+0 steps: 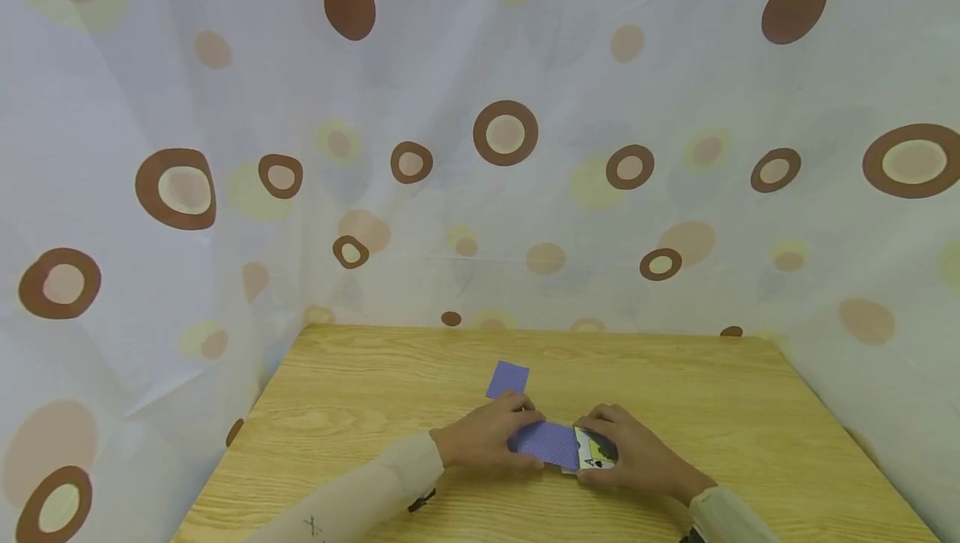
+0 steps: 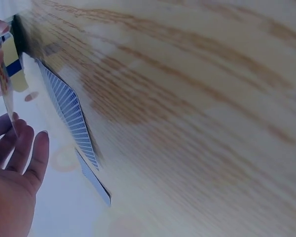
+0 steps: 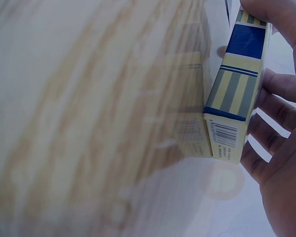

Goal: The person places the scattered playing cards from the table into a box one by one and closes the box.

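Between the two hands lie blue-backed playing cards (image 1: 551,444). My left hand (image 1: 491,434) holds their left end, thumb on the near side and fingers on the far side. In the left wrist view, the left hand (image 2: 15,182) has its fingertips at a thin card (image 2: 6,91) seen edge-on. My right hand (image 1: 637,455) grips a card box (image 1: 596,449) with an ace printed on its face, at the cards' right end. The right wrist view shows the box's (image 3: 234,74) cream and blue striped side and a barcode, with the right hand's thumb and fingers around it.
A blue-backed card (image 1: 507,379) lies on the wooden table (image 1: 375,368) beyond the left hand. Blue-patterned cards (image 2: 69,116) also appear on the tabletop in the left wrist view. A white curtain (image 1: 555,209) with brown spots surrounds the table's back and sides.
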A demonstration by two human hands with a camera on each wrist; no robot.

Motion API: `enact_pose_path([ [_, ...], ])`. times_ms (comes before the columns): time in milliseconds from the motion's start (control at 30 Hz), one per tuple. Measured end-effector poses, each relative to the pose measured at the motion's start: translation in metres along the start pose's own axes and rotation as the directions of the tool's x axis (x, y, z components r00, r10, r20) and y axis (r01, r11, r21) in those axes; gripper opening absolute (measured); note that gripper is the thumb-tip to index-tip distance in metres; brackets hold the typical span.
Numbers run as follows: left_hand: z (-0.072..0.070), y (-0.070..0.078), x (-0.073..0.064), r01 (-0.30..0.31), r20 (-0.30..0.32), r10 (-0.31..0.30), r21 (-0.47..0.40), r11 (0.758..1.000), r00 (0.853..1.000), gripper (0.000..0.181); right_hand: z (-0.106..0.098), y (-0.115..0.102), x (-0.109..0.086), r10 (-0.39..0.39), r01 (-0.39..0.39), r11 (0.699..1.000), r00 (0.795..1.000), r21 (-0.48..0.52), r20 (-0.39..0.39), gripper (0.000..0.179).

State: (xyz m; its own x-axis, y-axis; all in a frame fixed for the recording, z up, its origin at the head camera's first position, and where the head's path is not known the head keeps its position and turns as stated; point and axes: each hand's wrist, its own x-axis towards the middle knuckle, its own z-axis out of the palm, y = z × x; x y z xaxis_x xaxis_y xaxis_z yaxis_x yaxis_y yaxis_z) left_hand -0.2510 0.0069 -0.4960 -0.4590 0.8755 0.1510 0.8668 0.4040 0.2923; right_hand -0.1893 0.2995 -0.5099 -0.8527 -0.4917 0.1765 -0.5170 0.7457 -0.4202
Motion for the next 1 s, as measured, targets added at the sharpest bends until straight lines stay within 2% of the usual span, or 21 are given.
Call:
enact_pose_path([
  [167, 0.001, 0.000, 0.000, -0.007, 0.004, 0.007, -0.003, 1.000, 1.000, 0.068, 0.001, -0.001, 0.000, 0.000, 0.000, 1.000, 1.000, -0.001, 0.000, 0.072],
  [533, 0.007, -0.004, 0.003, 0.020, 0.018, -0.021, 0.008, 1.000, 1.000, 0.068, 0.000, -0.001, 0.000, 0.010, -0.010, 1.000, 1.000, -0.011, -0.003, 0.072],
  [1000, 0.011, -0.005, 0.003, 0.035, -0.011, -0.035, 0.026, 0.999, 0.999, 0.069, -0.001, -0.003, 0.000, -0.005, 0.005, 1.000, 1.000, -0.018, -0.014, 0.072],
])
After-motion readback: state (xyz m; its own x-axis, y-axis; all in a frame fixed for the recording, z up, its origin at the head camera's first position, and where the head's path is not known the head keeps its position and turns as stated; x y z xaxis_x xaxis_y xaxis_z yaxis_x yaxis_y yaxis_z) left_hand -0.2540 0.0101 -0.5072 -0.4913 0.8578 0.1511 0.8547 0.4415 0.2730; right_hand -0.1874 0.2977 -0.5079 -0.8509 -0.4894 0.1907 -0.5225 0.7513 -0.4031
